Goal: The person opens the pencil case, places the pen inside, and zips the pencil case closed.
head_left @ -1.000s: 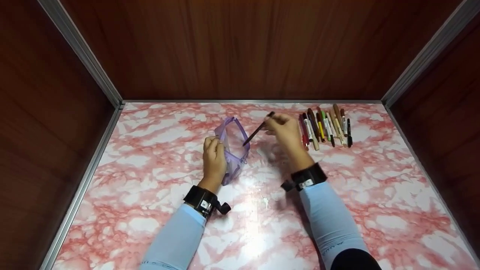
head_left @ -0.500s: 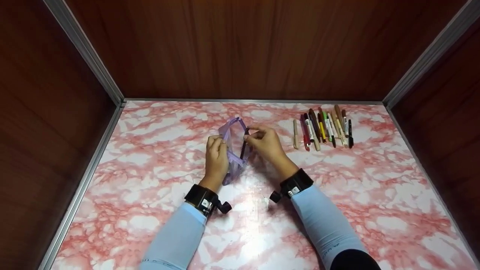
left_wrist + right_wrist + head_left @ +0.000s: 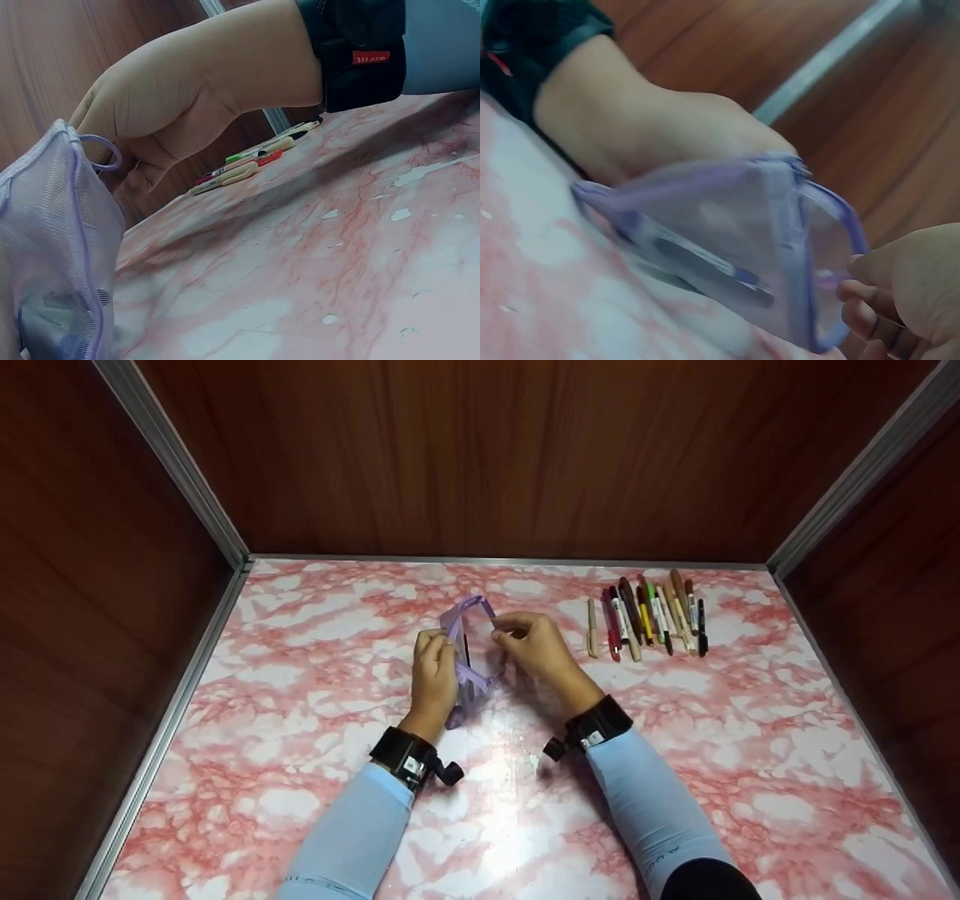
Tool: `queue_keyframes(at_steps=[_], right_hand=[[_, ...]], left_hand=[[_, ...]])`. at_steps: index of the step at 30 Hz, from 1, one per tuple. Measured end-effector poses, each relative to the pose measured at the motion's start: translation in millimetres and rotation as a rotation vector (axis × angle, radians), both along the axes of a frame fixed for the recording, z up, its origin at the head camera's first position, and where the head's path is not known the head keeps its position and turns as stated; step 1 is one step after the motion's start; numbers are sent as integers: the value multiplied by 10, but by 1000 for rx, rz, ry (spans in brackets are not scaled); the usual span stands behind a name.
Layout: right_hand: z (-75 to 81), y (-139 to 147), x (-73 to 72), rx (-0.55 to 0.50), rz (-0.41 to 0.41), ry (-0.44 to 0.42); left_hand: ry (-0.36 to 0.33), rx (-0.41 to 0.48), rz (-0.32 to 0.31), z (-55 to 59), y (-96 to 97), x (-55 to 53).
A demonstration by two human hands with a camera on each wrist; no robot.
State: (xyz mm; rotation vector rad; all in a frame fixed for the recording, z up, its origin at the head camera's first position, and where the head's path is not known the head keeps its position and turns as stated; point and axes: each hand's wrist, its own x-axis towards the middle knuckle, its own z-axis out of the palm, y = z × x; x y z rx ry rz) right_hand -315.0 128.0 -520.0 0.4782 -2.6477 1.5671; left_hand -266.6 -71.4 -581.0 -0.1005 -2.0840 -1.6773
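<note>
My left hand grips the left side of a purple mesh zip pencil case, held with its mouth spread wide. At the opposite edge of the mouth, thumb and forefinger of my right hand pinch the purple rim. A thin dark pen shows inside, close to the left wall. Through the sheer mesh in the right wrist view, a marker lies lengthwise within the case. A ring pull hangs at the zip end in the left wrist view. The left fingertips are hidden behind the case.
To the right of my hands lies a row of several pens and markers; one beige pen lies slightly apart at its left end. Dark wood panels with metal edging enclose the red-and-white marbled table at the back and sides.
My right hand has brought the dark pen leftward from near the row to the case and let it go inside. Its fingers now hold the rim. The left hand has barely moved.
</note>
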Motion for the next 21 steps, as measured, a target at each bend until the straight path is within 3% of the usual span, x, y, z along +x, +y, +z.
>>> queue_keyframes(at_steps=[4,10,15,21], right_hand=[[90,240,-101,-21,-101,-31],[230,726,-235,-45,-250,16],[307,1132,-309,21,-402,82],[308,1565,-346,92,-521,134]], left_hand=[[6,10,-7,4,6,2],[13,11,-3,11,1,16],[27,-11,2,6,-5,16],[22,-17,6,-1,-10,17]])
